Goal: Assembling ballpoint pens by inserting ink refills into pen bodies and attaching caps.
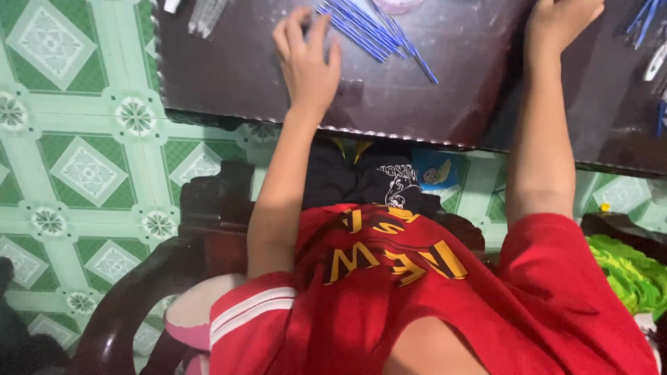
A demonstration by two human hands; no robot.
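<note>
Tiled floor (83, 167): green and white pattern, left of the table, with a dark wooden chair (208, 208) below it in the frame.
Clear pieces (205, 14): a small pile at the table's far left edge, well apart from both hands.
Left hand (306, 59): lies palm down on the dark table (451, 97), fingers spread wide and holding nothing; the fingertips sit just beside the near end of the blue sticks.
Left arm: reaches straight out from the red sleeve, elbow slightly bent, wrist just over the table edge.
Blue sticks (375, 31): a loose, fanned bundle of thin rods on the table between the two hands, closer to the left one.
Handling, as a judgement: the rods look light and prone to rolling, so a low sideways gather with flat fingers would keep them together better than a pinch from above.
Right hand (559, 24): rests on the table, arm nearly straight; its fingers run off the top of the frame, so its grip cannot be told.
More blue pieces (643, 21): at the far right, apart from the right hand.
Green cloth (625, 271): bunched low on the right.
</note>
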